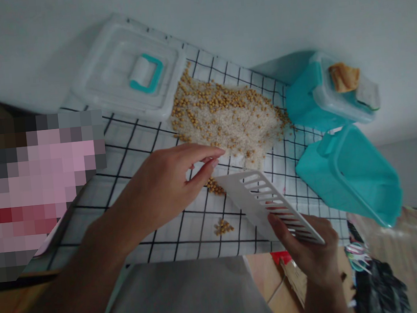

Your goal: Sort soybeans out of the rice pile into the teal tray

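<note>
On the checked cloth (125, 135) covering the counter, a rice-and-bean pile (226, 115) lies at 12 o'clock. Left hand (167, 185) grip: narrowly open, empty, beside loose beans (215, 187). Right hand (313, 252) grip: closed on the sieve (262, 195) at 4 o'clock.

The left hand (170, 180) reaches forward, fingers stretched, tips nearly pinched. The right hand (309, 250) sits lower, clenched in a grip, thumb uppermost.
</note>
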`<state>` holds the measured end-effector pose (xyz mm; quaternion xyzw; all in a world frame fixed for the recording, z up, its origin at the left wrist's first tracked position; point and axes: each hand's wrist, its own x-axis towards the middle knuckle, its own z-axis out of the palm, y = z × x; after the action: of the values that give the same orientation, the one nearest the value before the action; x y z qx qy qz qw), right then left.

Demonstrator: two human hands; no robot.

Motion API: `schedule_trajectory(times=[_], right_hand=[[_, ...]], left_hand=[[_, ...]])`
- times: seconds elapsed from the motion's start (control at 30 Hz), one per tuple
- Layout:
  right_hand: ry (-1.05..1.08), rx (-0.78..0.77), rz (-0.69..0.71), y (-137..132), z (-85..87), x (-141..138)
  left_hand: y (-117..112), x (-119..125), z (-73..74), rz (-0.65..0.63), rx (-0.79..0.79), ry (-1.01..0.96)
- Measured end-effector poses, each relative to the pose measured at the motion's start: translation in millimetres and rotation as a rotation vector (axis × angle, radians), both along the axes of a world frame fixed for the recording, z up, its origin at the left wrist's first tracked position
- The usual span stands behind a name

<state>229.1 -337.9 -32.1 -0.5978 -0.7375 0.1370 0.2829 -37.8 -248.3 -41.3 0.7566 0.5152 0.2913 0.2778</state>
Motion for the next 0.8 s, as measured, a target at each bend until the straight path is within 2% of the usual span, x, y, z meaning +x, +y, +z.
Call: schedule_trajectory(times=[0.47,0.8], right_hand=[[-0.071,0.025,0.015,-5.2,-4.1,5.9],[0.021,0.008,0.018,-3.0,0.9,-1.1]], left_hand=[[-0.9,-0.2,-0.7,-0.004,0.008,0.006],[-0.1,0.0,0.2,-0.005,0.003,0.004]])
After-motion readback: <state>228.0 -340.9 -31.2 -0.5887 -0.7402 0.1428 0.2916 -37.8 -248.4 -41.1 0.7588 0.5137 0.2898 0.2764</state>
